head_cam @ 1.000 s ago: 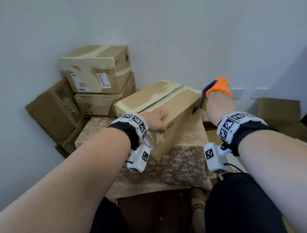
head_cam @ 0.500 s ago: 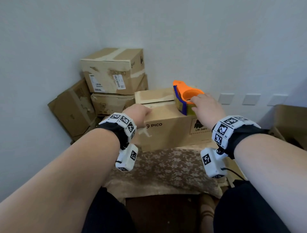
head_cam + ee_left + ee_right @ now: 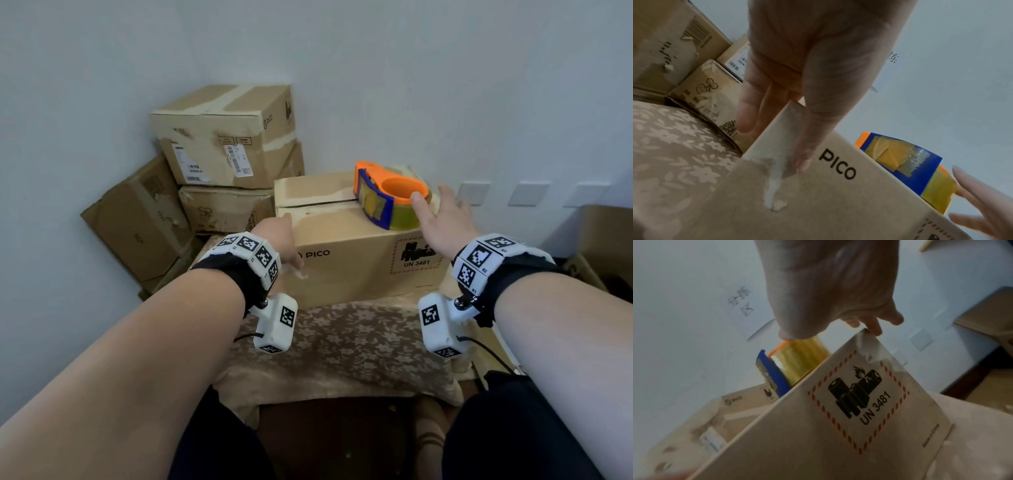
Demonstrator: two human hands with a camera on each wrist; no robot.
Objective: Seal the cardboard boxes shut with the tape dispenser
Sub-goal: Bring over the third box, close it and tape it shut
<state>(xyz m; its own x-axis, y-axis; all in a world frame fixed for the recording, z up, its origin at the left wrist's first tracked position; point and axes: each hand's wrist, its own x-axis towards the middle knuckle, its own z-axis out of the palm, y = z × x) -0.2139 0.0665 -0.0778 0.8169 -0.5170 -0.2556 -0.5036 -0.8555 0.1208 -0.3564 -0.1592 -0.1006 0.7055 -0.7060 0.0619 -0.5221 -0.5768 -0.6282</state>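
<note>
The box (image 3: 356, 253) sits on the cloth-covered tabletop (image 3: 342, 349), its top seam untaped, with the tape dispenser (image 3: 390, 195) resting on its lid. The left hand (image 3: 279, 240) steadies the near left corner, thumb and fingers loosely clasping it, while the right hand (image 3: 442, 219) hovers open beside the dispenser, holding nothing. The step looks like preparation: next, take up the dispenser and draw tape along the seam.

Box (image 3: 359, 246): turned square — PICO face toward the person.
Tape dispenser (image 3: 390, 195): set down on the box top.
Right hand (image 3: 442, 222): released it — spread beside it.
</note>
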